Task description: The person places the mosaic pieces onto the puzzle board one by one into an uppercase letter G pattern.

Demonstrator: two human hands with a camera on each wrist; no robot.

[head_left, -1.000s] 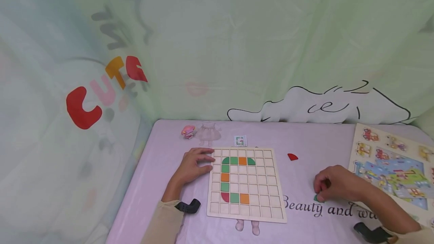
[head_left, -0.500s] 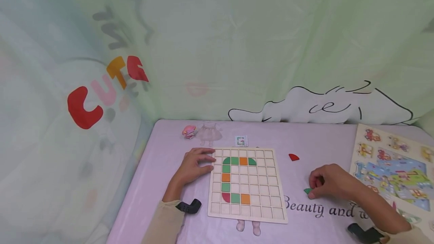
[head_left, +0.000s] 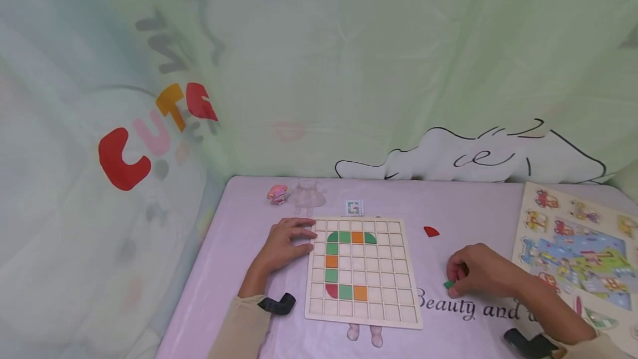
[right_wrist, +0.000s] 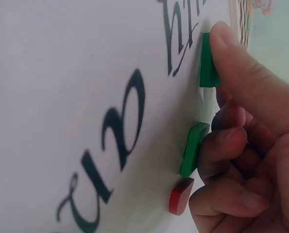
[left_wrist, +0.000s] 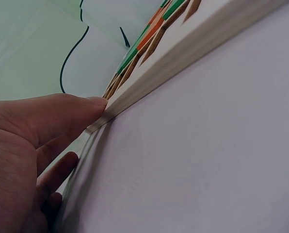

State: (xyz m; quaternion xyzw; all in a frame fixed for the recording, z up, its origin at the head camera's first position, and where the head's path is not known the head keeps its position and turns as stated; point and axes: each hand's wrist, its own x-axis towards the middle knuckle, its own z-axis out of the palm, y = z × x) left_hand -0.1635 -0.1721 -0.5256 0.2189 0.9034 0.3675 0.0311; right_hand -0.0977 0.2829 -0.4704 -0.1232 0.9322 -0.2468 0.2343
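A pale wooden grid board (head_left: 387, 311) lies on the table, bearing green, orange and red tiles in a C-like outline. My left hand (head_left: 288, 244) rests at its left side. In the left wrist view the thumb (left_wrist: 93, 108) touches the board's edge. To the right of the board, my right hand (head_left: 480, 270) pinches a green tile (right_wrist: 208, 60) low over the table. In the right wrist view another green tile (right_wrist: 193, 148) and a red tile (right_wrist: 181, 196) are by the curled fingers; I cannot tell whether those are held.
A red quarter-round tile (head_left: 431, 231) lies between board and right hand, farther back. A small pattern card (head_left: 354, 207) is behind the board, with a pink figurine (head_left: 277, 194) to its left. A picture puzzle board (head_left: 528, 206) occupies the right side. Curtains hang behind the table.
My right hand has moved left over the table toward the board, with the green tile at its fingertips. The left hand and the board stay in place.
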